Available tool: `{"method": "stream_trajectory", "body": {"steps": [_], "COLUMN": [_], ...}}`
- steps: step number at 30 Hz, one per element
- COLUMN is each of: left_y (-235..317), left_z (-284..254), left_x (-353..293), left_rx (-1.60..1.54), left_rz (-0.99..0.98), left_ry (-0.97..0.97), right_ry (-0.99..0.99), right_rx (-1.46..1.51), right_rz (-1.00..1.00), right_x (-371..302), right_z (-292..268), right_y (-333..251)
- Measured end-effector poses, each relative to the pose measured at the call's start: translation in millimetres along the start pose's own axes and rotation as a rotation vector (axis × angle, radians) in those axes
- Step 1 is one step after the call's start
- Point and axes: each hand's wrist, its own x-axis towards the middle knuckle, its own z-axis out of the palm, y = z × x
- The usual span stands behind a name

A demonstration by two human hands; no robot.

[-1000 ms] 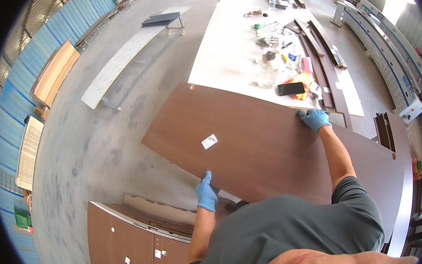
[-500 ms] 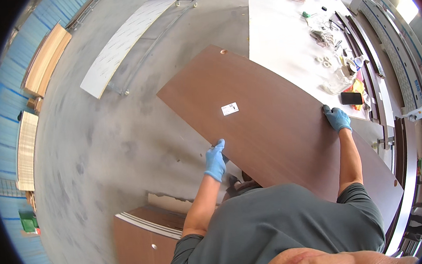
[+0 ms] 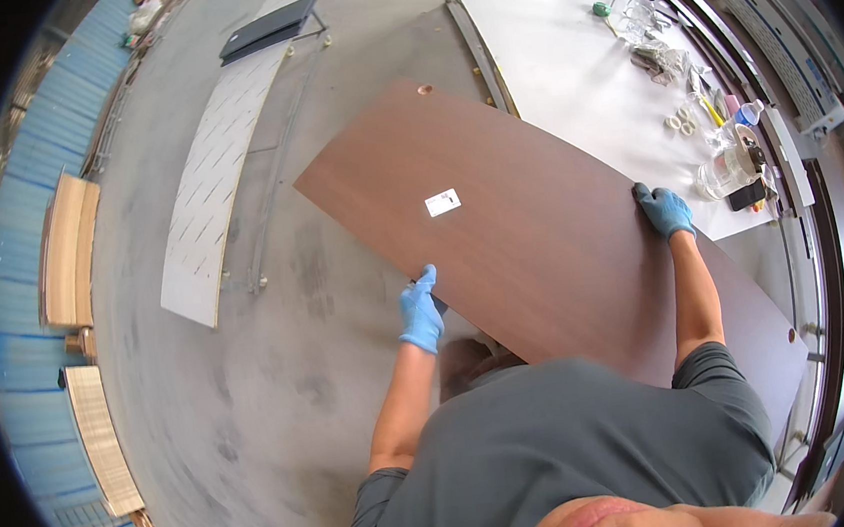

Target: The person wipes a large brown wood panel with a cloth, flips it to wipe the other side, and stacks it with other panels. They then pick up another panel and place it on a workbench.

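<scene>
A long brown board point(image 3: 529, 224) hangs slantwise in front of me, one end far left and the other near my right side. A small white label point(image 3: 443, 202) is stuck on its face, and a round hole shows near each end. My left hand point(image 3: 421, 312), in a blue glove with dark fingertips, grips the left edge, thumb along the top and fingers hidden beneath. On the opposite edge, by the white table, my right hand point(image 3: 665, 210) in a matching glove clasps the board, some fingertips out of sight.
The white table point(image 3: 545, 62) to the right bears clear plastic bottles, rolls of tape point(image 3: 680, 121), rags and dark strips. Across the grey floor stands a wheeled rack point(image 3: 206, 202) with a pale panel and dark boards. Wood panels point(image 3: 70, 252) lean along the blue wall.
My view has turned right relative to the room, with the board still in both hands. The stacked brown boards at lower left have left the view.
</scene>
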Motion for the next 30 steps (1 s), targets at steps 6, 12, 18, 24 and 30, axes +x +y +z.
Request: {"method": "stream_trajectory", "body": {"steps": [6,12,18,24,30], "left_y": [75.9,145.4,213.7,231.5,227.3], "left_z": [7.7,23.5,86.5,170.4,295.0], "left_x": [115.7,265.1,352.5,454.2,554.9], "left_rx": [0.058,0.216,0.236,0.341,0.347], "left_rz": [-0.104,-0.173,-0.221,-0.265,-0.282], "left_ry": [-0.039,-0.104,-0.261,-0.309,-0.328], "right_ry": [-0.021,0.033,0.053,0.084,0.048], "right_rx": [-0.009,0.036,0.075,0.143,0.195], "right_rz": [0.098,0.246,0.395,0.507,0.589], "right_x": [39.7,72.0,106.3,174.6,302.5], "right_z": [6.0,9.1,-11.1,-4.6,-6.6], "right_y": [-82.7,-171.6,-221.7,-237.9,-237.6]}}
